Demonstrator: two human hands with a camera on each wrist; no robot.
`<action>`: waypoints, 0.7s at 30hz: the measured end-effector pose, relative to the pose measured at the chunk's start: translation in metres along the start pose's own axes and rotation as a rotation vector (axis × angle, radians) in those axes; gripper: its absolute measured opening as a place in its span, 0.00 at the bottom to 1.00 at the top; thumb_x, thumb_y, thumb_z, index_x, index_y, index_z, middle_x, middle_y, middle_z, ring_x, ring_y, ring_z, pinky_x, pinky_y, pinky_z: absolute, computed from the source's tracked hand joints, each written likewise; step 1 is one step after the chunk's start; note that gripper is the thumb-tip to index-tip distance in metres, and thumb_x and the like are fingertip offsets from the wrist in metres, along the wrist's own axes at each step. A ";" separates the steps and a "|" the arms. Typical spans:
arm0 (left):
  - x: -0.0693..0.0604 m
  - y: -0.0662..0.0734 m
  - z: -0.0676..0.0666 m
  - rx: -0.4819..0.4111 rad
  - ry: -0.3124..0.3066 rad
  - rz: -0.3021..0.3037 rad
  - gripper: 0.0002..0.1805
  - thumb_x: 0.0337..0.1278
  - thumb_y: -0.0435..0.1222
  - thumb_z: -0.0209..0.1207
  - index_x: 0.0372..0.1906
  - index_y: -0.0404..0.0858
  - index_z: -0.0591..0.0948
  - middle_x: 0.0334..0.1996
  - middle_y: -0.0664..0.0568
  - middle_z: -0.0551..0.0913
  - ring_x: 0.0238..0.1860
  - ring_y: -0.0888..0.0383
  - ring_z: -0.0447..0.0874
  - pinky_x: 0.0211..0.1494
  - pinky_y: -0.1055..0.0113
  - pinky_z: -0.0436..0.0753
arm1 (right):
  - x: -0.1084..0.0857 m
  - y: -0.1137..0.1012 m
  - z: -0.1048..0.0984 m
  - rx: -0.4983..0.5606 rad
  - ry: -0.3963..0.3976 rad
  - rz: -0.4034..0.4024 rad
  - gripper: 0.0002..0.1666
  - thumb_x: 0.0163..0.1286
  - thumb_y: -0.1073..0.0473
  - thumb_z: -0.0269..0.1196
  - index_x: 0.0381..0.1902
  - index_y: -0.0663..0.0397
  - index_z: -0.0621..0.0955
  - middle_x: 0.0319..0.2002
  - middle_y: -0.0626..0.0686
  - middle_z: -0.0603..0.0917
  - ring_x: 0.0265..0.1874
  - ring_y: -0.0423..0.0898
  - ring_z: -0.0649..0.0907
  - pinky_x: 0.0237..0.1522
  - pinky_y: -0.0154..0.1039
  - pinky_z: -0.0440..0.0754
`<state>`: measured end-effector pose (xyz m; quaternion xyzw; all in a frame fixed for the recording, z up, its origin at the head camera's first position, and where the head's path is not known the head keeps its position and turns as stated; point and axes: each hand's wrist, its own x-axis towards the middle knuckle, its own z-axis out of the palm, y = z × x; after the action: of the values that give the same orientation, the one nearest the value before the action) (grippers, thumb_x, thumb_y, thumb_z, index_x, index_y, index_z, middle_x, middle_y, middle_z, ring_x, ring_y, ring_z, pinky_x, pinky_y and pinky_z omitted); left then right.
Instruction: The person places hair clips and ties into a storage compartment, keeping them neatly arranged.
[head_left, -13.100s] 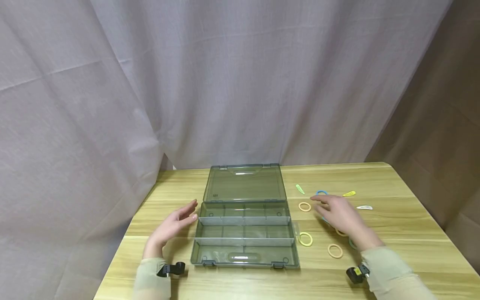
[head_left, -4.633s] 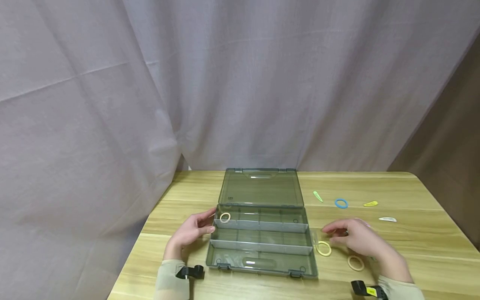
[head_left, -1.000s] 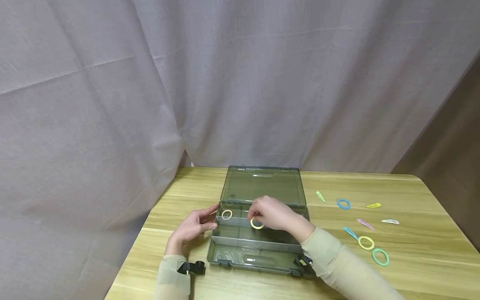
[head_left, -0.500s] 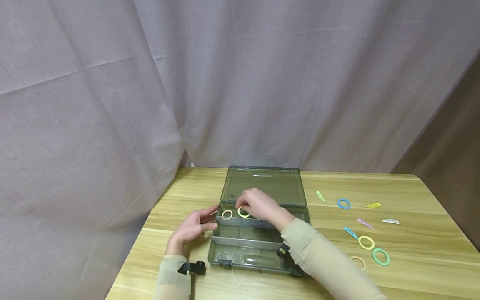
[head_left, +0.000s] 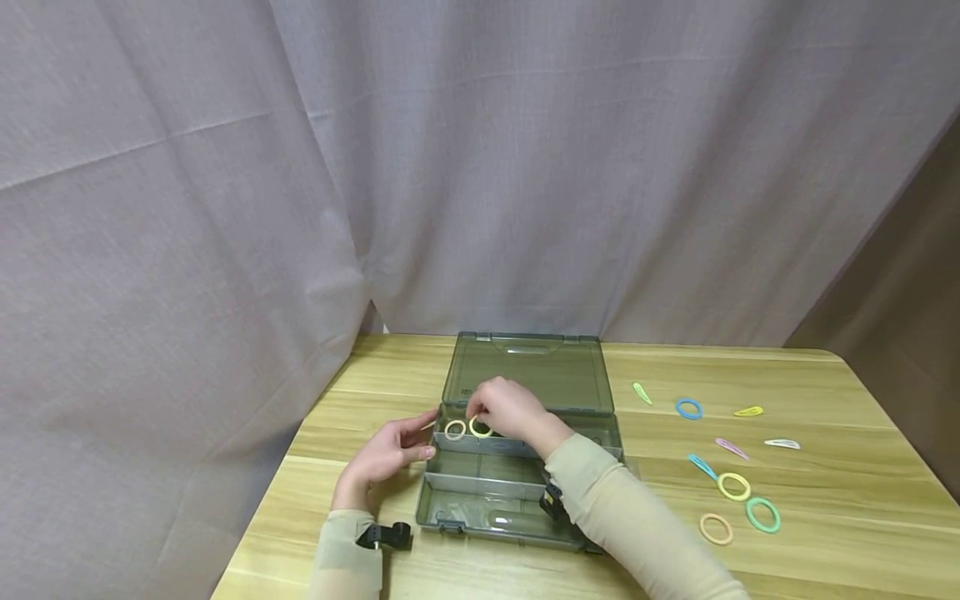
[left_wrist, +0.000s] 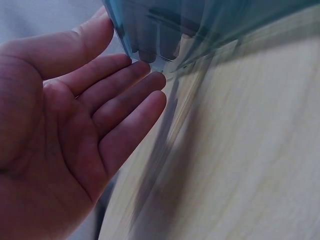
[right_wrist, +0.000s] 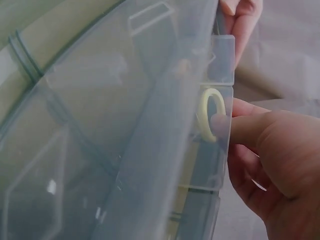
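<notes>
A translucent dark green divided box (head_left: 480, 485) lies with its lid (head_left: 528, 371) folded back. My right hand (head_left: 510, 410) reaches into its back row and pinches a yellow ring (head_left: 481, 427); in the right wrist view the thumb of that hand (right_wrist: 285, 145) lies against the yellow ring (right_wrist: 204, 115). Just left of it, an orange ring (head_left: 454, 430) lies in the back-left compartment. My left hand (head_left: 382, 457) rests at the box's left side, fingers extended. The left wrist view shows the left hand (left_wrist: 95, 110) with fingertips against the box wall (left_wrist: 150, 25).
On the table (head_left: 787, 558) right of the box are a blue ring (head_left: 688, 408), another yellow ring (head_left: 734, 487), a green ring (head_left: 762, 515), an orange ring (head_left: 716, 529), and clips in green (head_left: 642, 393), yellow (head_left: 748, 412), pink (head_left: 731, 448), white (head_left: 782, 443) and blue (head_left: 702, 467).
Over the last second my right hand has carried the yellow ring leftward and back, into the back row beside the orange ring. Earlier, this ring lay right of the box. The left hand stays put.
</notes>
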<state>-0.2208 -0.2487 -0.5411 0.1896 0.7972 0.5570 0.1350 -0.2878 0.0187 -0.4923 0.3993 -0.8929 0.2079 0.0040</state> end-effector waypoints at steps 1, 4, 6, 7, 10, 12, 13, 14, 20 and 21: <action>0.000 0.000 0.000 -0.002 0.001 -0.002 0.38 0.71 0.26 0.65 0.80 0.25 0.62 0.77 0.29 0.66 0.74 0.31 0.70 0.74 0.48 0.76 | 0.000 -0.001 0.001 -0.011 -0.002 -0.004 0.10 0.67 0.70 0.72 0.37 0.49 0.94 0.39 0.46 0.93 0.41 0.45 0.90 0.46 0.44 0.91; -0.001 0.001 0.001 -0.003 0.000 -0.005 0.39 0.71 0.27 0.65 0.80 0.25 0.62 0.77 0.29 0.66 0.74 0.31 0.70 0.74 0.48 0.76 | 0.000 -0.005 0.002 -0.049 0.002 -0.016 0.11 0.66 0.70 0.73 0.35 0.47 0.94 0.37 0.44 0.93 0.39 0.44 0.90 0.43 0.44 0.91; -0.001 0.001 0.001 -0.006 0.001 -0.006 0.39 0.71 0.27 0.65 0.80 0.25 0.62 0.77 0.29 0.66 0.74 0.31 0.70 0.74 0.48 0.76 | 0.000 -0.006 0.004 -0.077 0.007 -0.021 0.11 0.65 0.69 0.74 0.34 0.46 0.94 0.36 0.43 0.92 0.38 0.44 0.90 0.41 0.44 0.91; 0.000 0.001 0.001 -0.008 0.001 -0.006 0.39 0.71 0.27 0.65 0.80 0.25 0.62 0.77 0.29 0.65 0.74 0.31 0.70 0.74 0.48 0.76 | 0.000 -0.007 0.004 -0.089 0.011 -0.028 0.11 0.64 0.69 0.74 0.33 0.45 0.94 0.35 0.42 0.92 0.37 0.44 0.90 0.39 0.44 0.91; 0.000 0.001 0.001 -0.014 0.002 -0.005 0.39 0.71 0.27 0.65 0.80 0.24 0.62 0.77 0.29 0.65 0.74 0.31 0.70 0.74 0.48 0.76 | 0.000 -0.007 0.007 -0.119 0.011 -0.046 0.11 0.64 0.69 0.74 0.32 0.44 0.94 0.35 0.41 0.92 0.36 0.43 0.90 0.38 0.43 0.91; 0.000 0.001 0.002 -0.018 -0.001 -0.005 0.39 0.71 0.27 0.65 0.80 0.24 0.62 0.78 0.29 0.64 0.75 0.31 0.69 0.74 0.49 0.76 | 0.000 -0.008 0.008 -0.124 0.012 -0.057 0.12 0.64 0.69 0.74 0.32 0.44 0.94 0.34 0.41 0.92 0.36 0.43 0.90 0.38 0.43 0.91; 0.000 0.000 0.002 -0.019 -0.003 -0.004 0.39 0.71 0.26 0.65 0.80 0.24 0.62 0.78 0.29 0.64 0.75 0.31 0.69 0.74 0.50 0.76 | 0.000 -0.007 0.008 -0.127 0.015 -0.062 0.12 0.64 0.69 0.74 0.32 0.44 0.94 0.34 0.41 0.92 0.36 0.43 0.90 0.38 0.43 0.91; 0.000 0.000 0.002 -0.020 -0.004 -0.003 0.39 0.71 0.26 0.65 0.80 0.23 0.61 0.78 0.29 0.64 0.75 0.31 0.69 0.74 0.51 0.77 | 0.000 -0.008 0.008 -0.128 0.013 -0.061 0.12 0.64 0.69 0.74 0.32 0.43 0.94 0.34 0.41 0.92 0.36 0.42 0.90 0.39 0.42 0.91; 0.000 0.001 0.002 -0.015 -0.005 -0.004 0.39 0.71 0.26 0.65 0.80 0.24 0.62 0.78 0.29 0.64 0.75 0.32 0.69 0.74 0.51 0.77 | 0.001 -0.007 0.008 -0.129 0.006 -0.056 0.11 0.65 0.67 0.75 0.33 0.43 0.94 0.34 0.40 0.92 0.36 0.43 0.90 0.40 0.43 0.91; 0.000 0.001 0.002 -0.015 -0.005 -0.004 0.39 0.71 0.26 0.64 0.80 0.24 0.62 0.78 0.29 0.64 0.75 0.31 0.69 0.74 0.50 0.76 | 0.001 -0.007 0.008 -0.126 0.005 -0.053 0.10 0.65 0.67 0.75 0.34 0.43 0.94 0.34 0.40 0.92 0.36 0.43 0.90 0.40 0.43 0.91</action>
<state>-0.2196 -0.2470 -0.5405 0.1882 0.7931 0.5622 0.1396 -0.2823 0.0107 -0.4968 0.4211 -0.8934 0.1521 0.0367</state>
